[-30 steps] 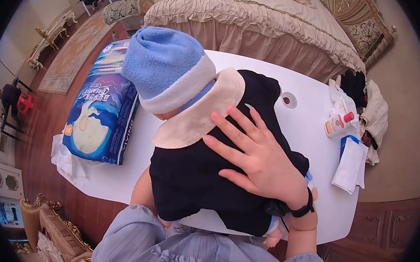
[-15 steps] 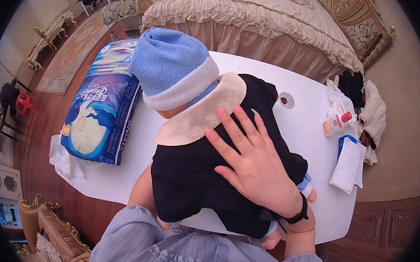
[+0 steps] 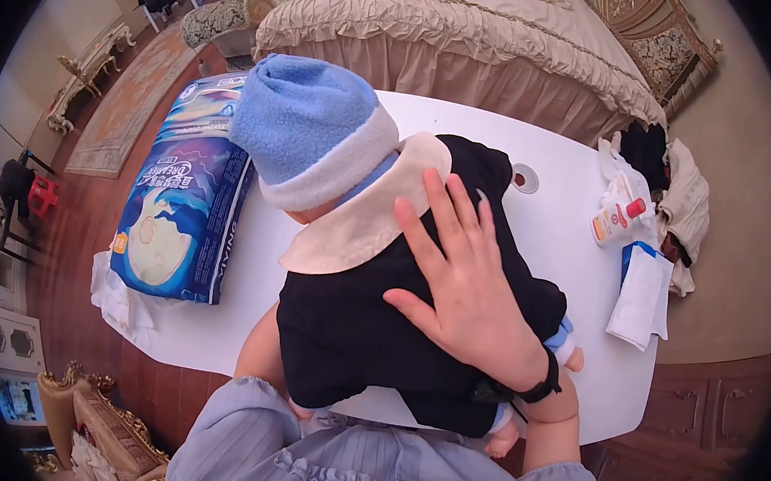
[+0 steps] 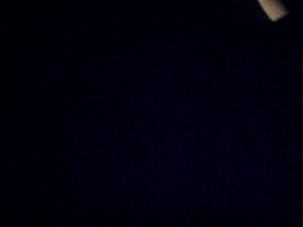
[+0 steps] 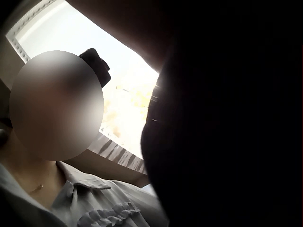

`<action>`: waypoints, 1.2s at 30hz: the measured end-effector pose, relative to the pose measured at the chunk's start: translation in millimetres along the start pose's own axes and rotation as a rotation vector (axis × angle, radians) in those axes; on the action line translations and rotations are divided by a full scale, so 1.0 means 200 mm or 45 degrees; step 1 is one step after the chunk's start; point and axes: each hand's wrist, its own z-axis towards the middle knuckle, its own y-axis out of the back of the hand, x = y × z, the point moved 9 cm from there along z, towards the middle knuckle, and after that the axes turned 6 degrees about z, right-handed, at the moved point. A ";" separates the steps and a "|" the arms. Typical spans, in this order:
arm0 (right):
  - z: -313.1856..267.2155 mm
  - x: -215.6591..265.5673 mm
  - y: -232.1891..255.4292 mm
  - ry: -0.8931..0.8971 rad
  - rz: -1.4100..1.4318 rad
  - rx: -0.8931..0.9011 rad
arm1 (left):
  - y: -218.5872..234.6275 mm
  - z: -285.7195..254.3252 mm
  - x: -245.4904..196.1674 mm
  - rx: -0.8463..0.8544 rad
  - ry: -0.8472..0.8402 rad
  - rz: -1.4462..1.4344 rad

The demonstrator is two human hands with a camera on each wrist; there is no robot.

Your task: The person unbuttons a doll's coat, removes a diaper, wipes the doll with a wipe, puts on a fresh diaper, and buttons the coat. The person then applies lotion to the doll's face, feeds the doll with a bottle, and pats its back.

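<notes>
A doll lies face down across the person's lap side of a white table, its blue hat (image 3: 308, 128) with a white band toward the upper left. It wears a black garment (image 3: 352, 336) and a cream bib or collar (image 3: 361, 212). The right hand (image 3: 480, 292) rests flat on the doll's upper back, fingers spread, fingertips by the collar's edge. The left forearm (image 3: 261, 352) passes beneath the doll; the left hand is hidden. Nearly all of the left wrist view is dark. A dark shape fills the right side of the right wrist view, beside a grey-blue blouse (image 5: 109, 203).
On the white table (image 3: 448, 115) are a blue diaper pack (image 3: 174, 199) at left, a roll of tape (image 3: 524, 179), a bottle with a red cap (image 3: 615, 223) and a white folded pack (image 3: 639, 298) at right. Clothes (image 3: 685, 203) lie at the right edge. A bed stands behind.
The right hand has shifted slightly on the doll's back, its fingers now pointing more upward and closer together. The doll has hardly moved.
</notes>
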 end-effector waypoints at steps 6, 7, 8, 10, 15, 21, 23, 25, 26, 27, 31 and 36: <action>-0.05 -0.01 0.03 -0.066 -0.005 0.133 | 0.01 -0.01 -0.01 0.008 -0.002 0.026; -0.07 -0.01 0.04 -0.083 0.002 0.170 | 0.01 -0.01 -0.01 0.010 -0.002 0.030; -0.08 -0.02 0.07 -0.082 0.003 0.171 | 0.01 -0.01 -0.01 0.011 -0.003 0.032; -0.11 -0.04 0.08 -0.114 -0.044 0.247 | 0.01 -0.01 -0.01 0.013 -0.004 0.035; 0.01 0.03 0.09 0.144 -0.003 -0.056 | 0.00 -0.02 -0.02 0.026 -0.010 0.043; 0.01 0.02 -0.01 0.151 -0.002 0.095 | 0.01 -0.03 -0.03 0.028 -0.013 0.057; 0.00 0.02 0.01 0.142 -0.024 0.132 | 0.01 -0.03 -0.03 0.030 -0.017 0.061; -0.02 0.02 0.02 0.131 -0.021 0.230 | 0.02 -0.03 -0.03 0.030 -0.021 0.066; -0.03 0.02 0.04 0.133 -0.021 0.231 | 0.02 -0.03 -0.04 0.030 -0.023 0.068; -0.05 0.02 0.05 0.142 -0.019 0.258 | 0.02 -0.03 -0.04 0.030 -0.025 0.069; -0.01 0.04 0.10 0.251 0.063 0.120 | 0.01 -0.02 -0.04 0.038 -0.032 0.073; 0.00 0.05 -0.01 0.231 0.028 0.143 | 0.01 -0.03 -0.05 0.051 -0.039 0.084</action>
